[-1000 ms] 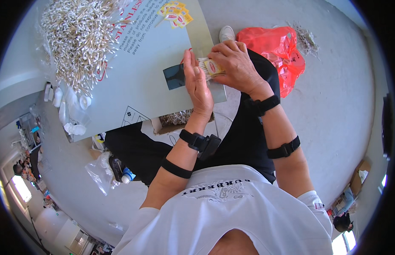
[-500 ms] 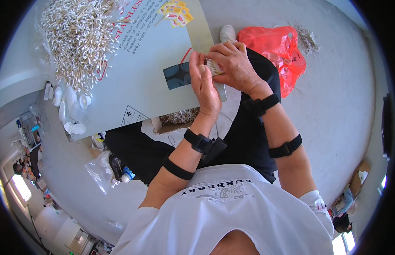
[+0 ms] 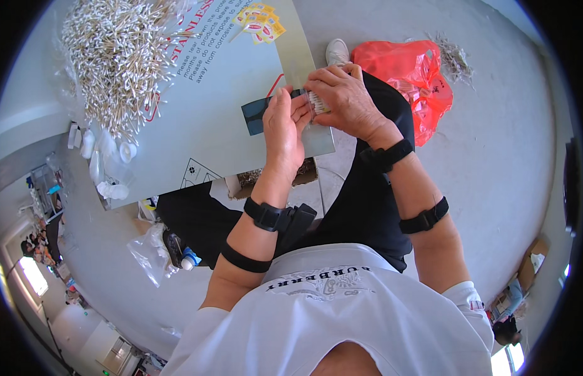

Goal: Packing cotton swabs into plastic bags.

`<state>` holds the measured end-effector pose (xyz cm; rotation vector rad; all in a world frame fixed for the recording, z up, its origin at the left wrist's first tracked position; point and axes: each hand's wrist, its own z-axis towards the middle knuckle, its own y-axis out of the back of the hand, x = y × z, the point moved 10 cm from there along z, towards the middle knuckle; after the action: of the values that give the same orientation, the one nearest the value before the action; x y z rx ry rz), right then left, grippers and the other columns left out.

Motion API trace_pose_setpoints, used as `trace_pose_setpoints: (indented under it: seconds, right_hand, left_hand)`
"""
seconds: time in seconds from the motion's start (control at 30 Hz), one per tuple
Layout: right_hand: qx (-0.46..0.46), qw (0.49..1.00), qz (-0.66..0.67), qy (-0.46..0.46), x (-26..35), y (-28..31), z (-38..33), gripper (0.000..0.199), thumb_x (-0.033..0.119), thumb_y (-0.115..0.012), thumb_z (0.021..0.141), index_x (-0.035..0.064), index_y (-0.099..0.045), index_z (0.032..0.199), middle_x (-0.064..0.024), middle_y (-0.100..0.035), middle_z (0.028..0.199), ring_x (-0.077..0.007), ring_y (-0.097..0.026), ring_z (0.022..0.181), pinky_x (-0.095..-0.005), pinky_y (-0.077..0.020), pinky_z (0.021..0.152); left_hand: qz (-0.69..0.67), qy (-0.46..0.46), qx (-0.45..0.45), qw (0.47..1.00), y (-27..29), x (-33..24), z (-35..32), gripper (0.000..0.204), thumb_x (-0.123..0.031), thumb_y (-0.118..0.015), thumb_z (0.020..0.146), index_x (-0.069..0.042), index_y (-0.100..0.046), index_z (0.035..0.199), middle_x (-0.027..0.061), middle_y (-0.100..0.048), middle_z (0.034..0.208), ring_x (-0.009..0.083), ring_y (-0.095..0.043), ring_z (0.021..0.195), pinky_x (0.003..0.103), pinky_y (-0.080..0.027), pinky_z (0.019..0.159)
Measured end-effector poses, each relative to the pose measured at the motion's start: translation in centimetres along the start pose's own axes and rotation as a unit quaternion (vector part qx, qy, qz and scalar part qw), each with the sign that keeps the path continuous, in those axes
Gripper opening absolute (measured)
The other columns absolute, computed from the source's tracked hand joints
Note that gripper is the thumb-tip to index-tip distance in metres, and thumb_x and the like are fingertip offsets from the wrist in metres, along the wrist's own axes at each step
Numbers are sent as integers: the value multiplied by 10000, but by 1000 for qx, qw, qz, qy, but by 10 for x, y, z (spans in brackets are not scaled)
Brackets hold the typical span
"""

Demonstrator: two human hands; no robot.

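My right hand (image 3: 349, 103) is wrapped round a small clear pack of cotton swabs (image 3: 318, 103), over the near right corner of the table. The swabs' white tips show side by side. Beside the pack, my left hand (image 3: 284, 135) is open with its fingers stretched out and thumb raised. Its fingertips come up to the pack's left side; whether they touch it I cannot tell. A dark rectangle (image 3: 256, 118) on the table shows partly behind my left hand. A big loose heap of cotton swabs (image 3: 119, 69) lies at the table's far left.
Yellow-and-white printed cards (image 3: 263, 24) lie at the table's far side. White plastic containers (image 3: 110, 150) stand at its left edge. A red plastic bag (image 3: 398, 59) sits on the floor at right, near a scattered pile (image 3: 453, 56). A cardboard box (image 3: 307, 172) shows below the table.
My left hand has shifted left and down, away from the pack, with its fingers loosened. My right hand keeps the pack in nearly the same place, and more swab tips show.
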<state>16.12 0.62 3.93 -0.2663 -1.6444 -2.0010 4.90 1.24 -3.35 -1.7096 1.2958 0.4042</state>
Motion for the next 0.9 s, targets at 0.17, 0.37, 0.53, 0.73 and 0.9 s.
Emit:
trace_pose_setpoints:
  seconds: [0.17,0.37,0.53,0.73,0.9]
  right_hand:
    - [28,999,13,-9,1,-4,5,533,159,-808,570,84,-658,1076,-30,-613,1125,-213,-556,1095,-412,-310,996]
    - [4,1000,1,-10,5,0,0,551,175,-826,559,87,-659,1076,-31,-618,1110,-210,-556,1095,-413,-317,985]
    - [16,1000,-10,-1,11,-6,5,539,209,-843,554,93,-661,1048,-20,-616,1095,-210,-553,1088,-419,-317,977]
    - [16,1000,12,-17,1,-1,-3,679,204,-855,539,119,-630,1174,-34,-587,1199,-234,-513,1171,-444,-293,1028]
    - [-43,991,14,-126,-22,12,-26,932,157,-856,560,141,-455,1401,-111,-473,1394,-310,-404,1331,-472,-281,1093]
  left_hand:
    - [-18,38,42,998,-1,3,10,500,-311,-558,991,58,-430,1304,146,-642,1036,214,-636,951,362,-528,864]
    - [128,-84,-66,986,-2,-12,4,419,107,-638,785,96,-492,1177,123,-671,842,136,-634,670,244,-505,544]
    - [204,-158,-66,964,8,-23,15,360,124,-623,766,94,-511,1107,105,-660,720,123,-605,561,250,-485,500]
    - [327,-232,-27,916,-2,-35,4,355,104,-611,785,54,-520,1124,151,-667,890,185,-649,730,288,-524,625]
    - [563,-465,48,682,-41,-52,-39,549,-88,-644,866,7,-440,1366,212,-484,1380,321,-498,1271,460,-435,1022]
